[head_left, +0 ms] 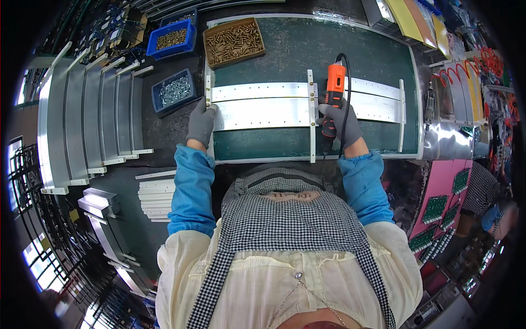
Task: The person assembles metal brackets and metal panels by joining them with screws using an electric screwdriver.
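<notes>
Two long silvery metal strips with small holes lie side by side across the green work surface, joined by white crossbars. My left hand, in a grey glove, is closed around the left end crossbar, with the fingertips partly hidden. My right hand, also gloved, is wrapped around an orange and black electric screwdriver with a black cable. It lies over the strips just right of the middle crossbar, where brass-coloured screws show. Another white crossbar spans the right end.
A cardboard box of brass-coloured screws, a blue bin of small brass parts and a dark blue bin of silvery screws stand at the back left. Assembled metal panels line the left side. White bars are stacked nearer me.
</notes>
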{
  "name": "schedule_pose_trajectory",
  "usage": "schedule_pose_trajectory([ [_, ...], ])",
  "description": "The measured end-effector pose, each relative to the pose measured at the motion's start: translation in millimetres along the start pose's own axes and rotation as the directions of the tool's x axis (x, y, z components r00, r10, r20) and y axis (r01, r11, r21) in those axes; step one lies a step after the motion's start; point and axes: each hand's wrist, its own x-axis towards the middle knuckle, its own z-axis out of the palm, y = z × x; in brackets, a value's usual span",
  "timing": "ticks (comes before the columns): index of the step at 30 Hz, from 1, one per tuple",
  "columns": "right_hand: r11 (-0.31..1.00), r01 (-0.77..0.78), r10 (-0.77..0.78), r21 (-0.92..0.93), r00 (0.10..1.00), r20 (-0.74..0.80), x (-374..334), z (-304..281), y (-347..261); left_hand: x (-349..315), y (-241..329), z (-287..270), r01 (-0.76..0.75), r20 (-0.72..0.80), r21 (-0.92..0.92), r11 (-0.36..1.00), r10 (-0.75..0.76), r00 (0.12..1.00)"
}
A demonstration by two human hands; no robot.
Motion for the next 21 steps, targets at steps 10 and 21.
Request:
schedule_pose_trajectory([
  [10, 1.0, -0.003, 0.004, 0.015, 0.998, -0.067, -4.5, 10.1, -2.8, -6.2, 0.9, 2.2, -0.02, -0.049, -0.029, 0.999, 0.019, 0.999],
  [21, 1.0, 0.006, -0.006, -0.011, 0.999, -0.051, -4.8, 10.9, -3.3, -11.9, 7.1, 6.0, -0.04, -0.118, 0.034, 0.999, 0.044, 0.992],
])
